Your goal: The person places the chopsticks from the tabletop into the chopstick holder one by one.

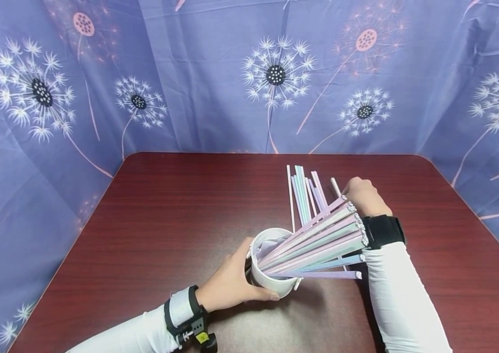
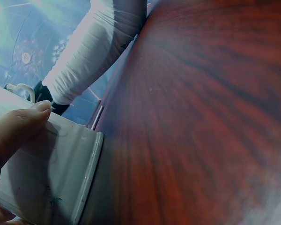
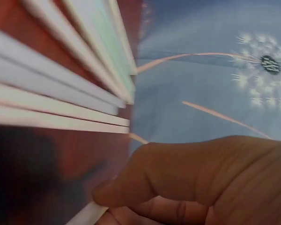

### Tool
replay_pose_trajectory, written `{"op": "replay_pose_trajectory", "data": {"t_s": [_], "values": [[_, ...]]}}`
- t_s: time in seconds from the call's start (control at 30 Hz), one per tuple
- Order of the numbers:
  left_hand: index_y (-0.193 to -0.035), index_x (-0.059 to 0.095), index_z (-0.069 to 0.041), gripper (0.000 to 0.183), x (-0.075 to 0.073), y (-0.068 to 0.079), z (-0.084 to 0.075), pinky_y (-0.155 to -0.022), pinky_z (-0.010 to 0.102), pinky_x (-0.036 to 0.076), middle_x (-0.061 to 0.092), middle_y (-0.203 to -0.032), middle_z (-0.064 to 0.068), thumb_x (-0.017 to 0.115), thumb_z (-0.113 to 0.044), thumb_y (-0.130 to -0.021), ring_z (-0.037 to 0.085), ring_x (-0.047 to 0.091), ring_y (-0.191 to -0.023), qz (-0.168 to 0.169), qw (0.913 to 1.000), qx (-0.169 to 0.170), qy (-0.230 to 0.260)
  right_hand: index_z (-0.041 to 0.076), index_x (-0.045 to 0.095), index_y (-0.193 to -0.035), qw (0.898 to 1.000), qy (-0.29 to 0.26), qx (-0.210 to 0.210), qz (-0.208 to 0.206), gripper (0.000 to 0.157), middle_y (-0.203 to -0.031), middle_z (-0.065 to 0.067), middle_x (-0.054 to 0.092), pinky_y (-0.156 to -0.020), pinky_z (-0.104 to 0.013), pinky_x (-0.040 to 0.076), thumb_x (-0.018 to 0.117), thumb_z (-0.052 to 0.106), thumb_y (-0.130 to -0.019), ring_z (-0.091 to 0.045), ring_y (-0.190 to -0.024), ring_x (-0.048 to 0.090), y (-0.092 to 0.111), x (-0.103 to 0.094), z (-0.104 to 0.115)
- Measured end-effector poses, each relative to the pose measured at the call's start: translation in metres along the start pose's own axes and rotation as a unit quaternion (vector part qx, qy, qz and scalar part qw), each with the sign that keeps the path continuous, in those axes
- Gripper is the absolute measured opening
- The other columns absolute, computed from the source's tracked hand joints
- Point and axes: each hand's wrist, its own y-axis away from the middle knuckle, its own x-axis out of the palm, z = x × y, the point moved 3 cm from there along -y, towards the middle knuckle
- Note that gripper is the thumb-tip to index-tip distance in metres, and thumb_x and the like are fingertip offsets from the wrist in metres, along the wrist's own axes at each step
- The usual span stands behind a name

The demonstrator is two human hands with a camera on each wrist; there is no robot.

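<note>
My left hand (image 1: 231, 282) grips a small white bucket (image 1: 273, 286) round its side, thumb along the near wall, as the left wrist view also shows. Out of the bucket a bundle of slim pastel sticks (image 1: 315, 239) with sparkly ends leans to the right. Behind it, more pastel sticks (image 1: 304, 196) lie on the table in a loose row. Beyond the bundle, my right hand (image 1: 366, 196) pinches a whitish stick (image 3: 88, 214) near its end between thumb and fingers. The lower part of that stick is hidden behind the bundle in the head view.
The dark red wooden table (image 1: 179, 206) has rounded far corners. A blue dandelion-print cloth (image 1: 214, 98) hangs along its back and sides. The leaning bundle sticks out past the bucket's rim, close to my right wrist.
</note>
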Motion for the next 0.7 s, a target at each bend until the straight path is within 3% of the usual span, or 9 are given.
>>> {"op": "replay_pose_trajectory", "data": {"t_s": [0.1, 0.23, 0.53, 0.6, 0.7], "values": [[-0.137, 0.036, -0.041, 0.099, 0.000, -0.001, 0.000, -0.098, 0.034, 0.045, 0.060, -0.124, -0.018, 0.092, -0.050, -0.056, 0.005, 0.058, -0.113, -0.001, 1.0000, 0.003, -0.002, -0.001, 0.070, -0.099, 0.999, 0.001, -0.039, -0.038, 0.025, -0.105, -0.026, 0.065, -0.073, -0.054, 0.051, 0.062, 0.016, -0.083, -0.043, -0.092, 0.062, 0.004, -0.014, 0.002], [-0.137, 0.036, -0.040, 0.099, 0.001, -0.001, 0.003, -0.098, 0.034, 0.045, 0.060, -0.124, -0.017, 0.091, -0.052, -0.056, 0.006, 0.058, -0.113, -0.006, 0.9998, 0.013, -0.013, -0.001, 0.070, -0.095, 0.994, -0.005, -0.059, -0.089, 0.025, -0.095, -0.022, 0.068, -0.067, -0.047, 0.051, 0.069, 0.019, -0.079, -0.036, -0.081, 0.064, 0.017, -0.032, 0.011], [-0.137, 0.036, -0.040, 0.098, 0.000, 0.000, 0.002, -0.097, 0.035, 0.046, 0.060, -0.122, -0.017, 0.091, -0.053, -0.056, 0.005, 0.058, -0.112, -0.007, 0.9998, 0.003, -0.017, 0.000, 0.069, -0.096, 0.971, -0.037, -0.109, -0.211, 0.023, -0.085, -0.015, 0.072, -0.070, -0.044, 0.048, 0.066, 0.014, -0.077, -0.031, -0.078, 0.066, 0.059, -0.066, 0.038], [-0.137, 0.036, -0.040, 0.098, 0.000, 0.000, 0.001, -0.097, 0.035, 0.046, 0.060, -0.122, -0.017, 0.091, -0.053, -0.056, 0.005, 0.058, -0.112, -0.008, 0.9998, 0.004, -0.018, 0.002, 0.068, -0.097, 0.963, -0.046, -0.111, -0.239, 0.023, -0.086, -0.014, 0.072, -0.070, -0.039, 0.046, 0.066, 0.015, -0.078, -0.026, -0.075, 0.065, 0.070, -0.073, 0.044], [-0.137, 0.036, -0.040, 0.099, 0.000, 0.000, 0.001, -0.098, 0.036, 0.046, 0.060, -0.123, -0.017, 0.090, -0.053, -0.055, 0.005, 0.058, -0.112, -0.007, 0.9998, 0.004, -0.019, 0.004, 0.067, -0.099, 0.952, -0.068, -0.116, -0.275, 0.024, -0.087, -0.013, 0.071, -0.069, -0.031, 0.042, 0.067, 0.017, -0.079, -0.004, -0.067, 0.061, 0.087, -0.081, 0.050]]}}
